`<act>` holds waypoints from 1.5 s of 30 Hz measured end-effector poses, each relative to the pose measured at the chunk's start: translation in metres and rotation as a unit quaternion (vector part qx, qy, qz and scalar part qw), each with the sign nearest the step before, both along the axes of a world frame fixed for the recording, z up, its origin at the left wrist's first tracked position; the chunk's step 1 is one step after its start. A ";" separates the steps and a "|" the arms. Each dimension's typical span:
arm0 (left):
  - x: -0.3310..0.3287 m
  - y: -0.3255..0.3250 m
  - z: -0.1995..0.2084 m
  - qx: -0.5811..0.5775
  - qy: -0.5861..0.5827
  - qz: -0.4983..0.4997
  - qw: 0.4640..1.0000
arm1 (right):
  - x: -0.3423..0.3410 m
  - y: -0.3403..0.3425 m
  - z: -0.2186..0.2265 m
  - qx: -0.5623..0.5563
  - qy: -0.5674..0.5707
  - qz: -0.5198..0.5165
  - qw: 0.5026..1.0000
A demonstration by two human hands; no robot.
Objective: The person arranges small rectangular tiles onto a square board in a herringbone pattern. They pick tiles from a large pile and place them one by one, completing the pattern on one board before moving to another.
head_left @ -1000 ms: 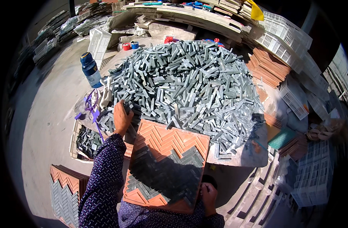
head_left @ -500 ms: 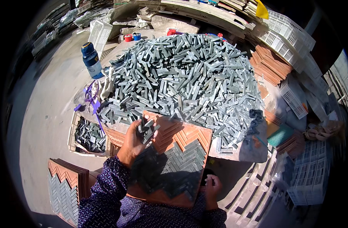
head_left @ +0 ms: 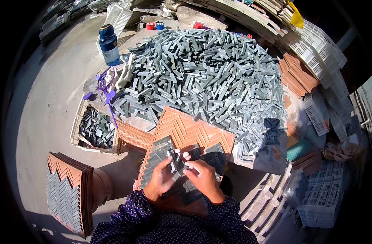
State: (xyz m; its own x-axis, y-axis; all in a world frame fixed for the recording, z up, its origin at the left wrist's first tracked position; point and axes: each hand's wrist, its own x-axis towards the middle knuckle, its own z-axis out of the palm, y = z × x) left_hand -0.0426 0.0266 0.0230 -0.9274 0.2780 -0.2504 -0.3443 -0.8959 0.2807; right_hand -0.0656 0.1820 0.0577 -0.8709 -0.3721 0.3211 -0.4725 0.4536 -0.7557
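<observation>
Over an orange herringbone mould tray (head_left: 190, 127), my left hand (head_left: 160, 177) is closed round several small grey stone strips (head_left: 177, 162). My right hand (head_left: 204, 177) meets it from the other side, its fingertips pinched at the same strips. Dark grey strips (head_left: 155, 152) lie in the grooves of the tray's lower part in a zigzag, while its upper grooves show bare orange. Both hands hide part of the tray's middle. Just beyond the tray rises a large heap of loose grey stone strips (head_left: 206, 73).
At the left stand a crate of dark pieces (head_left: 97, 130) and a stack of filled mould trays (head_left: 66, 191). A blue bottle (head_left: 109, 46), white gloves (head_left: 124, 73) and a purple strap (head_left: 106, 91) edge the heap. White plastic crates (head_left: 324, 195) and a wooden pallet (head_left: 261, 203) are at the right.
My left hand has come down and nearer with the strips from the heap's edge. My right hand has moved in from the tray's right side to meet it. The view has shifted slightly.
</observation>
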 end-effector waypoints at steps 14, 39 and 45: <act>0.032 -0.031 -0.002 -0.055 -0.130 -0.039 0.989 | -0.044 0.023 -0.015 -0.060 -0.273 -0.057 0.959; 0.034 -0.030 -0.016 -0.096 -0.102 -0.049 0.989 | -0.073 0.004 -0.005 0.216 0.029 0.105 0.970; 0.035 -0.028 -0.022 -0.063 -0.095 -0.036 0.993 | -0.084 0.004 -0.006 0.220 -0.002 0.136 0.966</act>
